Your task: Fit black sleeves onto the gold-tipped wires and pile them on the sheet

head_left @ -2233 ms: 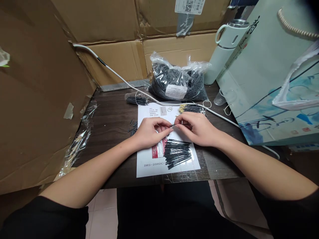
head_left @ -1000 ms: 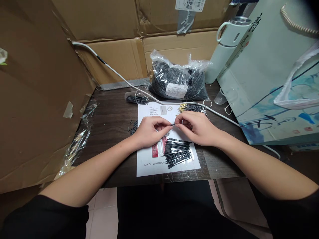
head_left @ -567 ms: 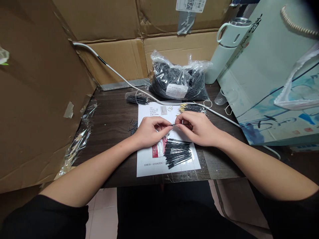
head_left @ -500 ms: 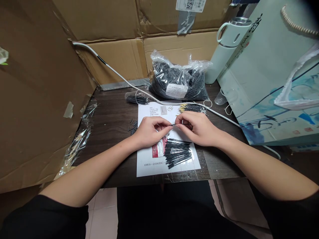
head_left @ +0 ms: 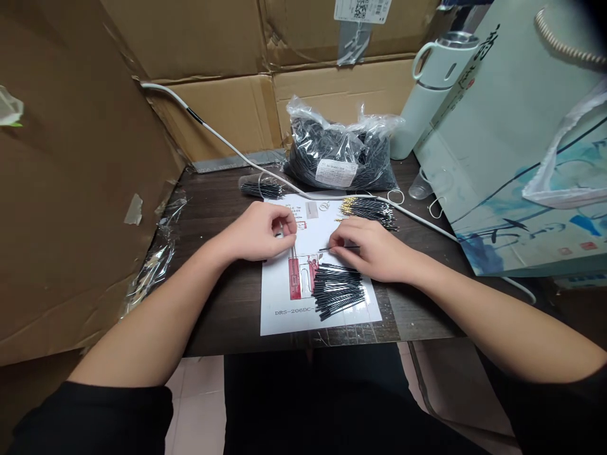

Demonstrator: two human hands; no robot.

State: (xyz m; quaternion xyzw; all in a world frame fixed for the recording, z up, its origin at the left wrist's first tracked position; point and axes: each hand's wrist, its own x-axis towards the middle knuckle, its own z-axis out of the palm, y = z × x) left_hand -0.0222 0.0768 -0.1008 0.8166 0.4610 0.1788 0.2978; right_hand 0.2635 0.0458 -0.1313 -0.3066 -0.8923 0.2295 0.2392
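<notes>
My right hand [head_left: 370,248] pinches a thin black wire [head_left: 324,249] between thumb and fingers. Its free end points left over the paper. My left hand [head_left: 258,230] hovers over the upper left of the printed sheet [head_left: 279,323], thumb and fingers curved, a small gap between them and nothing visible inside. Just below the right hand lies a pile of black wires [head_left: 337,292], roughly parallel. Behind that hand rests a bundle of black wires with gold ends [head_left: 367,208]. The short black tube pieces seen earlier are hidden under my left hand and wrist.
A clear bag of black pieces [head_left: 339,151] stands at the back, with a white cable [head_left: 227,144] running in front. A wrapped black bundle [head_left: 260,188] lies left of it. A pale flask [head_left: 429,95] and large paper bag [head_left: 531,164] stand right; cardboard [head_left: 61,189] walls the left.
My left hand has let go of the wire and moved left, over the short tube pieces. My right hand has dropped slightly toward me, still holding the wire.
</notes>
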